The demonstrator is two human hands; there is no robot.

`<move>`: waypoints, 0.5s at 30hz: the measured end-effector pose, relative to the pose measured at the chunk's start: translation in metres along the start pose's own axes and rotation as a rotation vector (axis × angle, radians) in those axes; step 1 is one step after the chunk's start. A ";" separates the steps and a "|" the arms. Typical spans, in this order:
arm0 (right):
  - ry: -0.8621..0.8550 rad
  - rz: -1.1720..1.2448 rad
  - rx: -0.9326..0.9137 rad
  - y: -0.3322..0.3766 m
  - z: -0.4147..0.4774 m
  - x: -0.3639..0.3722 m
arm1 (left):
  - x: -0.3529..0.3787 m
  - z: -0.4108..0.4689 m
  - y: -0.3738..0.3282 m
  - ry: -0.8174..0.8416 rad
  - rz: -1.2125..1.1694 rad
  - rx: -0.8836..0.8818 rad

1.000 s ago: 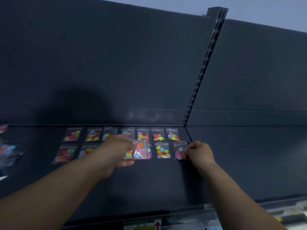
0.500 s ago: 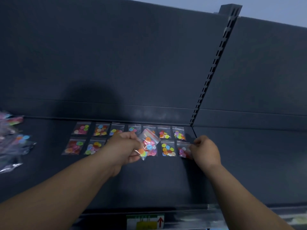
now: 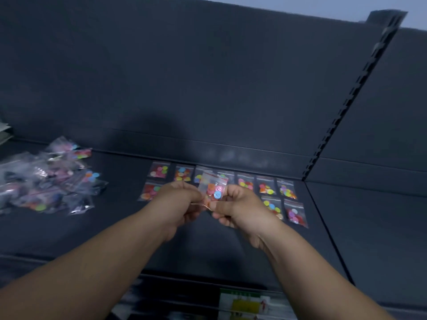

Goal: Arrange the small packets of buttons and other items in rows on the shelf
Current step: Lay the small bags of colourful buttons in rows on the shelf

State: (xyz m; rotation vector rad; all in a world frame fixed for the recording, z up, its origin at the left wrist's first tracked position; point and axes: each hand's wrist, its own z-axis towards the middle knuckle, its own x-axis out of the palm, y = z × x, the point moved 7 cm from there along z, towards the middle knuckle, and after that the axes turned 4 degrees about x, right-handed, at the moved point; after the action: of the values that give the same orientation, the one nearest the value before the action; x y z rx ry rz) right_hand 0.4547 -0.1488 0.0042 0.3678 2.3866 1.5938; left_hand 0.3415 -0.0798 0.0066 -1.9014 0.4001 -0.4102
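Dark display bay: fixtures and surroundings as observed.

Back panel (image 3: pixel 208 72), dark grey and matt, spans the width, with a horizontal seam low down and a soft shadow (image 3: pixel 147 128) across its middle. A slotted upright (image 3: pixel 351 107) rises at a slant on the right, separating it from a second panel (image 3: pixel 392 112) of the same finish. A strip of pale wall (image 3: pixel 323 5) shows above. A label card (image 3: pixel 245 306), green and yellow with blurred print, sits at the lower front. Pale sheets (image 3: pixel 3 132) are cut off at far left.

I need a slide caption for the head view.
Left hand and right hand hold one button packet over the rows on the shelf.
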 end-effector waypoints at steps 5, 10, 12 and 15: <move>0.035 -0.048 0.090 -0.013 0.009 0.045 | -0.064 -0.003 0.002 -0.038 0.278 0.074; 0.003 -0.210 0.136 -0.024 0.016 0.090 | -0.111 0.000 0.009 -0.107 0.705 0.143; -0.032 -0.286 0.128 -0.026 0.019 0.098 | -0.122 0.000 0.010 -0.080 0.845 0.160; -0.124 -0.576 0.005 -0.023 0.019 0.098 | -0.131 -0.001 0.016 -0.012 1.040 0.215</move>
State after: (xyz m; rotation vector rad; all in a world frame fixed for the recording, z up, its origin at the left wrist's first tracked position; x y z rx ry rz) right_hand 0.3681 -0.1073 -0.0305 -0.2045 2.1332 1.2546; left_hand 0.2242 -0.0265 -0.0197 -1.2608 1.1915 0.2487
